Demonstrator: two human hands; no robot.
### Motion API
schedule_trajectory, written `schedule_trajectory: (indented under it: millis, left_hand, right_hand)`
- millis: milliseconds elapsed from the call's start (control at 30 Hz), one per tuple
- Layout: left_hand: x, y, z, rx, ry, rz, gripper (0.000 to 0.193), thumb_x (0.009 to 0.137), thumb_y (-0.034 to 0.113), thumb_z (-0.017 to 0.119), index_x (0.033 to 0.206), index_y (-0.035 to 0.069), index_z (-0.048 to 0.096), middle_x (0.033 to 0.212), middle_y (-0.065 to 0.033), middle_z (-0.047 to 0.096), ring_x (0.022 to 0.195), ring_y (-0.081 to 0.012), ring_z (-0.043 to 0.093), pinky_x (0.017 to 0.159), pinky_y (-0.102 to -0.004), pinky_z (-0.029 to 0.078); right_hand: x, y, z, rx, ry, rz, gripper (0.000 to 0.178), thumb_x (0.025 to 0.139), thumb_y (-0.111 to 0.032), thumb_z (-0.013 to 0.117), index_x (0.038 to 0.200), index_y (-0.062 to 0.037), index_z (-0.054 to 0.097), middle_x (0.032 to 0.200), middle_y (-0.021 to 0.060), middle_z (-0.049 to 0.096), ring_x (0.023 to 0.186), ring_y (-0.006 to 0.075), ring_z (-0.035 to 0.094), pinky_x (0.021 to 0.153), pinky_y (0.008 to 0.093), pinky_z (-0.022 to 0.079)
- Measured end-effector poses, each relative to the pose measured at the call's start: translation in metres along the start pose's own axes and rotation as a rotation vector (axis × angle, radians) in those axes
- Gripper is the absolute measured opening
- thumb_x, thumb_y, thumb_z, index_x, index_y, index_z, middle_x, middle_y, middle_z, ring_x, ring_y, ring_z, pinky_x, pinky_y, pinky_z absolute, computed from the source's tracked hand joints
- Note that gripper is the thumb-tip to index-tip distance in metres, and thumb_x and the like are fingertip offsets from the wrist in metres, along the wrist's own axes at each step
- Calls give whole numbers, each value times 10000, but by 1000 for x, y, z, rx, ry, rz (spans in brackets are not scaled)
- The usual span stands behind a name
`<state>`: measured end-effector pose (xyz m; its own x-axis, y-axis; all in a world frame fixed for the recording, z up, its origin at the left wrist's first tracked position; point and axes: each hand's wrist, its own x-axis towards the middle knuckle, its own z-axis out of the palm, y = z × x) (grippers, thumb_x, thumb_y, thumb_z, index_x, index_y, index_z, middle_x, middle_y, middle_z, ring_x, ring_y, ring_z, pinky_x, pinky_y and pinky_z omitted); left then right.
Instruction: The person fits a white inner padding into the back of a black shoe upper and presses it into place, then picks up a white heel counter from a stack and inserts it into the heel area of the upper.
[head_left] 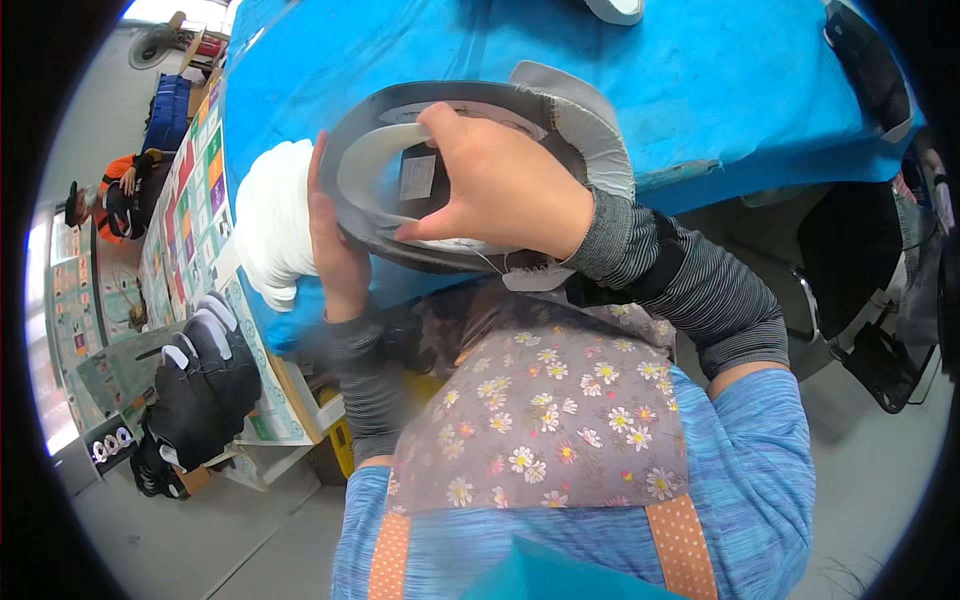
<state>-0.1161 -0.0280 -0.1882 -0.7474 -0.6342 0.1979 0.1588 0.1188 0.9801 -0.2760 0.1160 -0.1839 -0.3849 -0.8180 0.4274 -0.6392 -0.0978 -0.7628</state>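
Left hand (342, 268) partly hidden behind grey piece (352, 160), white object (617, 9) cut off above

Sleeve (735, 300): I see grey-black stripes behind the right hand (505, 180).
Apron (540, 425): grey, daisy-printed.
Straps (682, 548): orange, white-dotted.
Shirt (760, 450): streaky blue.

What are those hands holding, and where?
An oval, hollow, grey-black fabric thing: the left hand cups its outer left side. Inside, the right hand holds a curved pale strip by its ends.
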Motion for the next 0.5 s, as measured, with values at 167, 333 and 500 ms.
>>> schedule_trajectory:
  millis: [167, 333, 500]
  left_hand:
    - [-6, -3, 6, 17, 51, 17, 689, 1065, 460, 351, 1569, -1, 267, 1543, -151, 399, 1406, -261, 407, 1174, -398, 295]
    - [-8, -8, 4, -28, 75, 13, 682, 1044, 438, 338, 1562, -2, 276, 1550, -158, 387, 1417, -275, 398, 1180, -411, 296]
    - [-11, -12, 1, -60, 86, -8, 702, 1025, 450, 359, 1559, 1, 280, 1547, -154, 388, 1422, -270, 386, 1184, -408, 285]
  right_hand:
    - [-2, -2, 14, -6, -33, -5, 788, 676, -353, 900, 1218, 47, 492, 997, 251, 664, 950, 409, 663, 827, 443, 544]
    - [-1, 0, 19, 4, -17, -34, 838, 674, -320, 904, 1287, 53, 472, 1053, 266, 650, 991, 419, 647, 860, 451, 534]
    - [2, 1, 19, -30, 10, -51, 808, 682, -312, 894, 1285, 43, 490, 1047, 218, 666, 1030, 369, 651, 869, 431, 553]
